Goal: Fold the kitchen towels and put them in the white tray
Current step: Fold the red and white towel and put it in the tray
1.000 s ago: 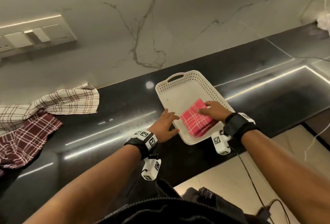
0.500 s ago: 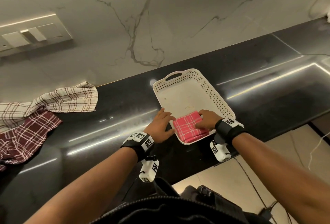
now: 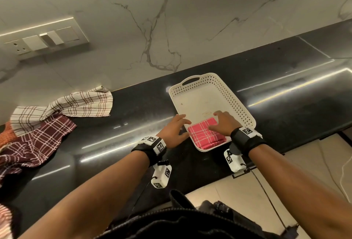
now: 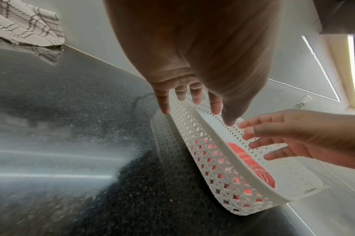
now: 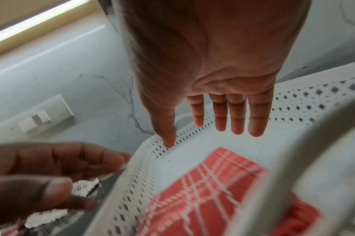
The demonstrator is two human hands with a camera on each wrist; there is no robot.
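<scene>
Kitchen towels are the business here, and one of them, the folded pink plaid towel [image 3: 206, 136], lies flat in the near end of the white tray [image 3: 211, 83], directly beneath the right hand [image 3: 223, 124]. That hand hangs just over it with fingers straight and spread, grasping nothing; from the right wrist view the fingertips [image 5: 238, 127] show clear of the cloth, though whether the palm brushes it cannot be told. The left hand [image 3: 175, 131] sits just outside the tray's left wall, fingers loose and open, its tips at or very near the perforated rim; contact is not certain. Well off to the left of both hands lie the unfolded ones: a cream checked towel [image 3: 76, 105] draped over a maroon plaid towel [image 3: 36, 143], with an orange scrap of cloth [image 3: 7, 135] at the far edge, all on the black countertop [image 3: 285, 105]. These towels look light, limp and textured, so they should not slip from the fingers but will sag and crumple if lifted by the middle; pinching two corners of one edge seems the sound way to spread each for folding. The folded pink one, being soft, would likely spring open a little unless pressed flat. The tray looks light and may slide on the glossy stone if nudged. Behind it rises a marble wall [image 3: 171, 19] with a switch plate [image 3: 45, 38].
</scene>
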